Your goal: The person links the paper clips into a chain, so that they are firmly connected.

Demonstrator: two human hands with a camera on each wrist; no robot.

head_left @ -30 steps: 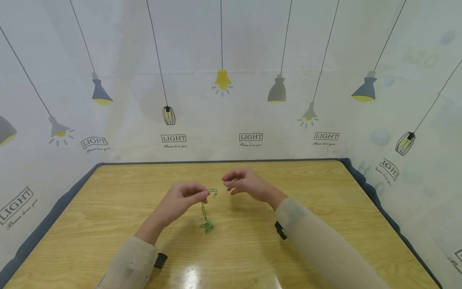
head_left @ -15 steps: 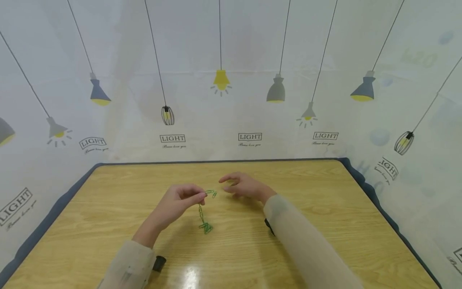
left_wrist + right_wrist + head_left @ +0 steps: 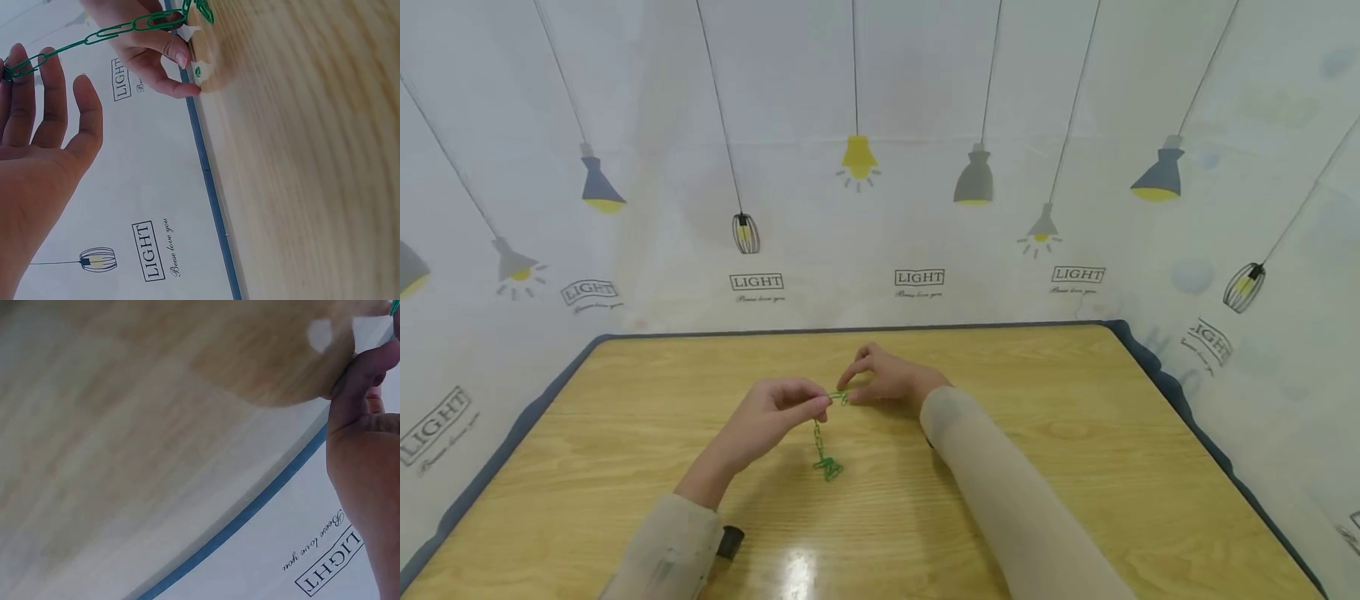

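A chain of green paper clips (image 3: 819,440) hangs from my left hand (image 3: 781,417), which pinches it between thumb and fingers. The chain's lower end is a small bunch of clips (image 3: 829,468) near the tabletop. A short end of the chain juts right from the left fingertips. Around that end are the thumb and forefinger of my right hand (image 3: 883,379), apart from each other; contact is hard to tell. In the left wrist view, the chain (image 3: 119,30) runs across in front of the right hand (image 3: 156,53). In the right wrist view, only a sliver of green clip (image 3: 395,307) shows.
Both hands are above a wood-grain table (image 3: 1037,467) with a dark blue edge (image 3: 700,334). Behind and beside it hangs a pale backdrop (image 3: 820,225) printed with lamps and the word LIGHT. A dark wrist-worn device (image 3: 730,542) is by the left sleeve.
My right hand has moved left, from clearly apart to close around the chain's short end. The left hand stays nearly in place, still pinching the chain.
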